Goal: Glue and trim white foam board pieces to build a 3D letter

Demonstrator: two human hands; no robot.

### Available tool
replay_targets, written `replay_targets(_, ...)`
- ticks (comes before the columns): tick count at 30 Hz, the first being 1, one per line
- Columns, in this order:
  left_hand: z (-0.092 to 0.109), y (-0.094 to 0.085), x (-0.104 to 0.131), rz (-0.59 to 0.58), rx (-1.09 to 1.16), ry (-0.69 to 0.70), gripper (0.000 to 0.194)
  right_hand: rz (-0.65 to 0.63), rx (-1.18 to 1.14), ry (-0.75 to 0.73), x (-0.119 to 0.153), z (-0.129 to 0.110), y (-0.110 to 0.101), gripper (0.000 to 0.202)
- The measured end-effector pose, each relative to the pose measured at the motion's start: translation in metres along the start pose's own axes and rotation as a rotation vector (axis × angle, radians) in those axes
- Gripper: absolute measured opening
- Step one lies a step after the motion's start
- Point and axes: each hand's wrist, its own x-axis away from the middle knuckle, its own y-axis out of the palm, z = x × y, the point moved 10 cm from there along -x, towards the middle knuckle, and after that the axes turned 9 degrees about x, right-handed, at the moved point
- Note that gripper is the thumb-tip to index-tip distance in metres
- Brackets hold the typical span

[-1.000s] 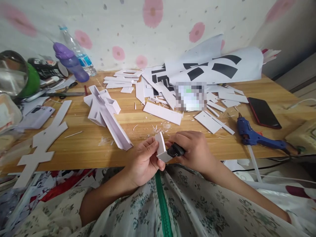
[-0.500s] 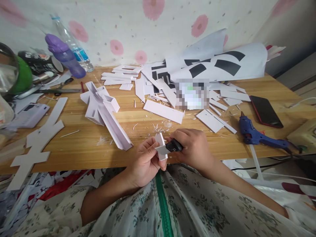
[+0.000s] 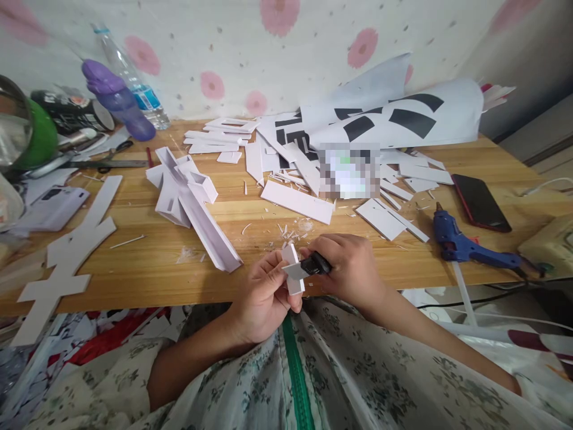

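Note:
Near the table's front edge, my left hand [image 3: 264, 292] pinches a small white foam board piece [image 3: 294, 285] between thumb and fingers. My right hand [image 3: 351, 266] grips a black-handled utility knife [image 3: 316, 263], whose flat blade lies across the white piece close to my left thumb. Just beyond my hands, thin white shavings [image 3: 284, 232] are scattered on the wood. Ahead to the left lies a hollow white foam board assembly [image 3: 192, 209] with raised walls. A flat white cut-out shape [image 3: 71, 263] rests farther left, over the table's edge.
A blue glue gun [image 3: 470, 245] and a dark phone [image 3: 481, 203] lie on the right of the wooden table [image 3: 147, 286]. White strips [image 3: 298, 202] and printed sheets [image 3: 416, 113] cover the back. A purple bottle [image 3: 119, 101] and a clear water bottle [image 3: 147, 98] stand at the back left.
Almost nothing differs. Both hands hold the same grip, with the blade still across the white piece; the view has shifted very slightly.

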Motion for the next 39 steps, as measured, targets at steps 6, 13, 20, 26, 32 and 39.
replay_targets(6, -0.001, -0.002, 0.0, 0.026, 0.034, -0.016, 0.025, -0.005, -0.039, -0.036, 0.004, -0.006, -0.002, 0.027)
replay_targets(13, -0.001, 0.004, 0.002, -0.026, 0.024, -0.006, 0.022, -0.012, 0.004, -0.016, 0.003, -0.003, 0.003, 0.027)
replay_targets(20, -0.004, 0.002, 0.004, -0.078, -0.007, 0.026, 0.025, -0.033, -0.042, -0.001, 0.004, 0.0, 0.002, 0.019)
replay_targets(26, -0.002, 0.002, 0.003, -0.069, -0.007, 0.031, 0.019, -0.011, -0.038, -0.026, 0.004, -0.007, -0.002, 0.023)
replay_targets(32, -0.001, -0.001, 0.005, -0.061, -0.005, 0.026, 0.027, -0.046, -0.013, 0.029, 0.0, -0.004, 0.003, 0.02)
replay_targets(39, -0.01, 0.0, 0.009, -0.115, -0.016, 0.007, 0.027, -0.069, -0.035, 0.081, 0.002, 0.006, 0.006, 0.013)
